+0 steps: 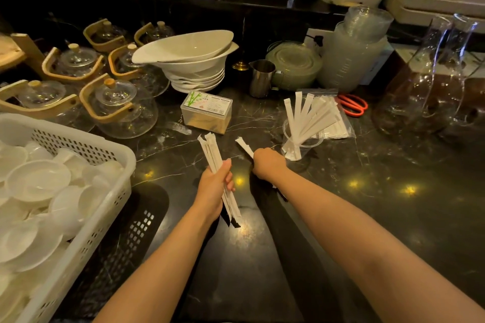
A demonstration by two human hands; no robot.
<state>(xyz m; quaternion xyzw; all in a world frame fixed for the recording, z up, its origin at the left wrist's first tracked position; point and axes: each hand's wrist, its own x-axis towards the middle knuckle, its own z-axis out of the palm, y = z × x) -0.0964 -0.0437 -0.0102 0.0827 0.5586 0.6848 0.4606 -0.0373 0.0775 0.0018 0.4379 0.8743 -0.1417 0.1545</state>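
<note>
- Fingers of my left hand (214, 186) are clamped round a bundle of white paper-wrapped straws (212, 149), which sticks out above and below them
- Right hand (267, 164) fingers curl round one white paper-wrapped straw (244, 146), its tip just beyond my knuckles
- Clear plastic cup (311, 147) of such straws stands just right of those fingers

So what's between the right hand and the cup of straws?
Nothing: in the head view only bare dark counter separates the right hand from the cup.

Basket (78, 136) left, teapots (115, 102) behind it; straws (307, 118) in cup (316, 143) right, scissors (353, 107) seemingly behind.
</note>
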